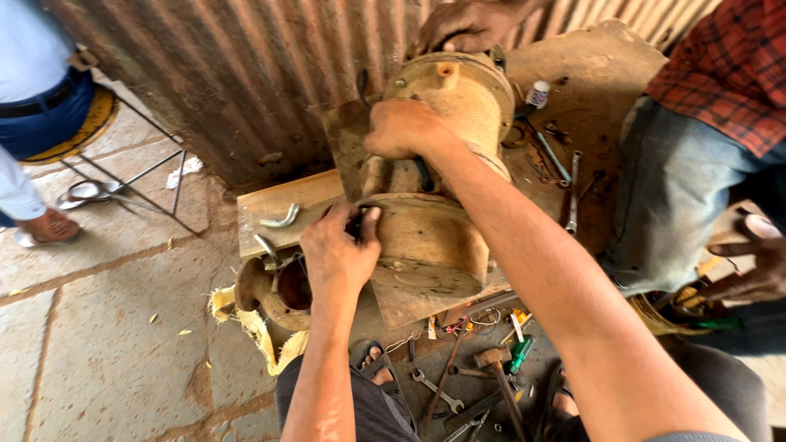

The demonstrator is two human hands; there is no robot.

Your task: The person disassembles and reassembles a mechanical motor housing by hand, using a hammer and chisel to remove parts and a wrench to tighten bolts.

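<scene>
Fingers (pixel 370 219) of my left hand (pixel 337 255) are curled tight on a small dark part (pixel 355 223) at the seam of the big motor housing (pixel 426 237), thumb side pressed to the casing. Can't tell what the part is, too much hidden by the hand. My right hand (pixel 403 128) is higher up, fingers wrapped shut round a dark tool handle (pixel 423 173) that sticks down below the fist, just against the upper drum (pixel 458 98) of the housing.

Housing is tan, dusty, lying on a wooden board (pixel 278 206) on the stone floor (pixel 98 344), close in front of a rusty corrugated sheet wall (pixel 246 82). A curved metal piece (pixel 281 218) lies on the board, left of my left hand. Round rusty end cover (pixel 274 293) sits just below the board edge on a yellowish rag (pixel 246 323).

Another person's hand (pixel 467 26) rests on top of the drum, far side. Person in a plaid shirt (pixel 729 65) crouches at right, w/ a hand (pixel 753 270) low near some tools.

Near my feet: hammer (pixel 498 368), open-end spanner (pixel 435 391), green-handled screwdriver (pixel 519 355), all loose on the floor, well apart from both hands. A third person sits at far left by a stool (pixel 86 127).
</scene>
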